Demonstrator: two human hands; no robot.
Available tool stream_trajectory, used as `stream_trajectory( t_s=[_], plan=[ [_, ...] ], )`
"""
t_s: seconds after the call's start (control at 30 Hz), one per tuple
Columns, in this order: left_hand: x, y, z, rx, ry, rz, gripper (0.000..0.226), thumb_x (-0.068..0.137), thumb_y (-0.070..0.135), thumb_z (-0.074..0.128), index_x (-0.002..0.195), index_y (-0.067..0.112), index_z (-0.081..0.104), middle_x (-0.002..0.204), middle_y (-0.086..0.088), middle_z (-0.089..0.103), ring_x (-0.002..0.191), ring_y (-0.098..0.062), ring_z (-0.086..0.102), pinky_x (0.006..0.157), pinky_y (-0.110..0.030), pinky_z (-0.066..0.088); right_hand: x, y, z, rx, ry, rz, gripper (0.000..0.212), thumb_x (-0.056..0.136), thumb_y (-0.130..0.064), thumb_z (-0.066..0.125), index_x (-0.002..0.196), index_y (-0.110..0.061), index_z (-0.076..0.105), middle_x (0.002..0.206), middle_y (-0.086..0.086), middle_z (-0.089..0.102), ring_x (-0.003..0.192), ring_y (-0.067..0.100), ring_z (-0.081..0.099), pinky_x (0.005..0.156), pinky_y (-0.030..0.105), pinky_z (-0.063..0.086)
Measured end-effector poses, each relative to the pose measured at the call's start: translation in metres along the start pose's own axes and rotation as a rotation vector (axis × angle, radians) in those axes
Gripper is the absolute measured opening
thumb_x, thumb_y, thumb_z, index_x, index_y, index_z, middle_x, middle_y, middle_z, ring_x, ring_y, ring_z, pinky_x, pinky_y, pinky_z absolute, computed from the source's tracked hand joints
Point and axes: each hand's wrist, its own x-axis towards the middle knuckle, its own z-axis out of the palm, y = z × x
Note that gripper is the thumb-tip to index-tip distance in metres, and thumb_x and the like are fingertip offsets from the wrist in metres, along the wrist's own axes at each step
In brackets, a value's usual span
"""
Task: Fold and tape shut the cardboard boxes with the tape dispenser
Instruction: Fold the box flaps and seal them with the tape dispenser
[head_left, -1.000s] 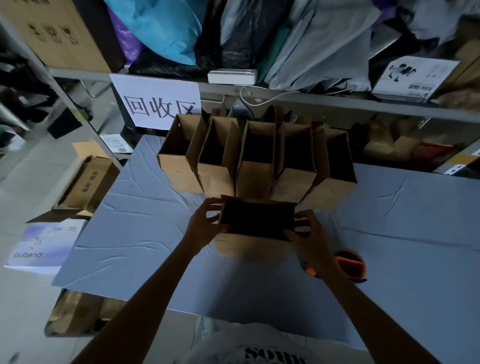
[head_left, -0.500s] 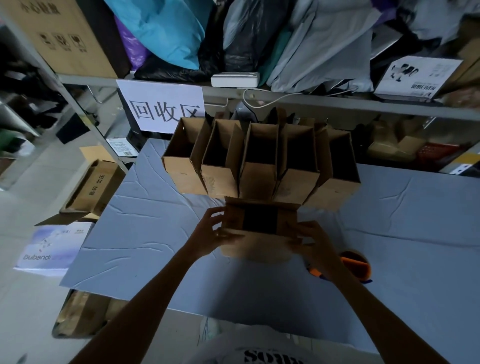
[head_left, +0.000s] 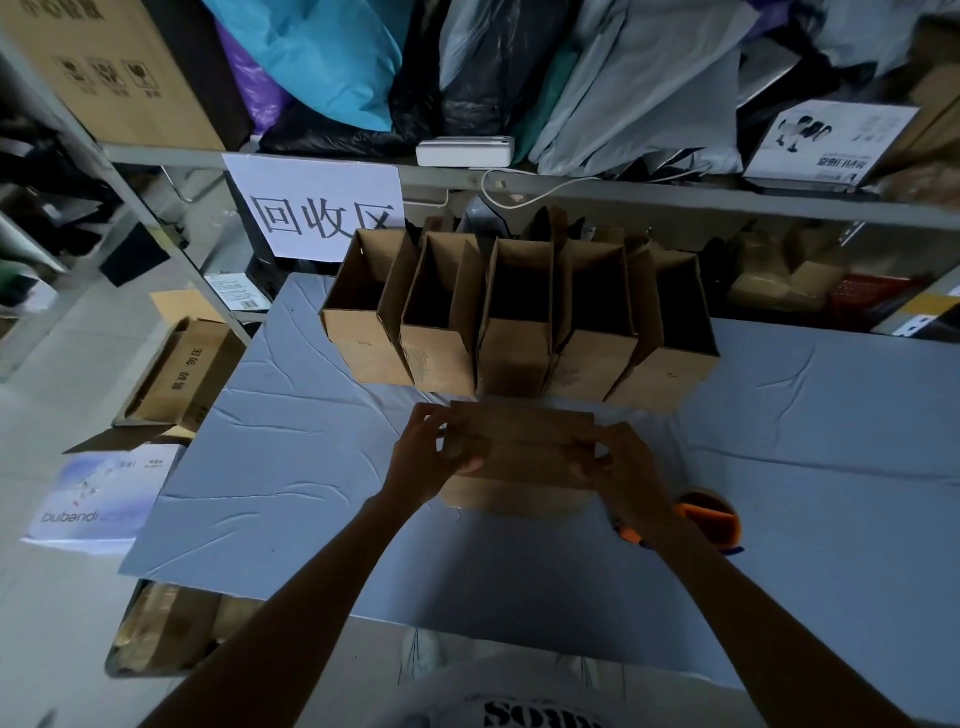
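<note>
So both hands press flaps shut: left hand (head_left: 434, 457) and right hand (head_left: 618, 467) clamp the ends of the box (head_left: 519, 452), long axis left-right. Tape dispenser (head_left: 709, 519) sits just beside the right wrist on the table (head_left: 311, 467), so right hand is nearer.

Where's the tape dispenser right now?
In the head view the orange tape dispenser lies on the grey table, lower right of the box being folded, just behind the right hand and wrist.
</note>
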Motion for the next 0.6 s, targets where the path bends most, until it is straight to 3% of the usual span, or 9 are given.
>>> stream_trajectory(
  t_s=[0.13,0.2,0.27,0.33,0.43,0.53,0.6],
  plan=[
    [-0.004,-0.004,0.002,-0.087,0.056,-0.003,0.042,0.076,0.023,0.079,0.114,0.011,0.063,0.118,0.005,0.057,0.102,-0.010,0.059,0.079,-0.025,0.054,-0.006,0.001,0.006,0.097,0.036,0.042,0.035,0.082,-0.017,0.072,0.115,-0.026,0.063,0.109,-0.005,0.051,0.084,0.014,0.061,0.075,0.038,0.057],
    [-0.002,-0.005,0.003,-0.176,0.132,-0.089,0.024,0.083,0.012,0.072,0.106,0.010,0.065,0.111,0.001,0.063,0.099,-0.018,0.065,0.076,-0.029,0.056,-0.008,-0.002,0.009,0.078,0.068,0.028,0.029,0.084,-0.024,0.070,0.107,-0.041,0.063,0.102,-0.012,0.050,0.082,0.010,0.059,0.071,0.036,0.056],
    [0.002,-0.005,0.006,-0.166,0.198,-0.169,0.018,0.086,0.006,0.066,0.102,0.012,0.065,0.103,0.000,0.067,0.094,-0.021,0.067,0.076,-0.034,0.056,-0.009,-0.008,0.011,0.018,0.112,0.062,0.020,0.084,-0.036,0.067,0.094,-0.050,0.057,0.098,-0.016,0.051,0.080,0.005,0.058,0.065,0.023,0.049],
    [0.005,-0.001,0.009,-0.147,0.227,-0.203,0.020,0.087,0.010,0.065,0.104,0.019,0.061,0.097,0.004,0.067,0.089,-0.017,0.066,0.074,-0.036,0.055,-0.005,-0.015,0.014,-0.055,0.186,0.165,0.011,0.082,-0.039,0.067,0.085,-0.039,0.056,0.093,-0.015,0.056,0.079,0.003,0.055,0.062,0.022,0.044],
    [0.010,0.000,0.010,-0.160,0.169,-0.259,0.022,0.087,0.025,0.067,0.108,0.021,0.060,0.102,0.003,0.069,0.085,-0.011,0.063,0.076,-0.035,0.056,0.003,-0.025,0.014,-0.045,0.259,0.396,0.022,0.080,-0.032,0.067,0.089,-0.028,0.048,0.082,-0.008,0.056,0.077,0.013,0.057,0.064,0.033,0.046],
    [0.014,-0.002,0.008,-0.153,0.073,-0.351,0.045,0.076,0.049,0.074,0.110,0.023,0.062,0.102,0.009,0.068,0.089,-0.010,0.064,0.082,-0.037,0.055,0.009,-0.027,0.011,0.005,0.210,0.464,0.032,0.083,-0.029,0.066,0.110,-0.020,0.052,0.094,-0.001,0.059,0.090,0.023,0.060,0.078,0.043,0.052],
    [0.014,-0.002,0.010,-0.137,0.077,-0.368,0.051,0.069,0.052,0.078,0.107,0.023,0.063,0.096,0.011,0.066,0.092,-0.011,0.063,0.083,-0.035,0.051,0.010,-0.024,0.007,0.005,0.155,0.479,0.037,0.081,-0.036,0.068,0.111,-0.017,0.060,0.102,0.002,0.063,0.094,0.023,0.061,0.085,0.042,0.052]
  ],
)
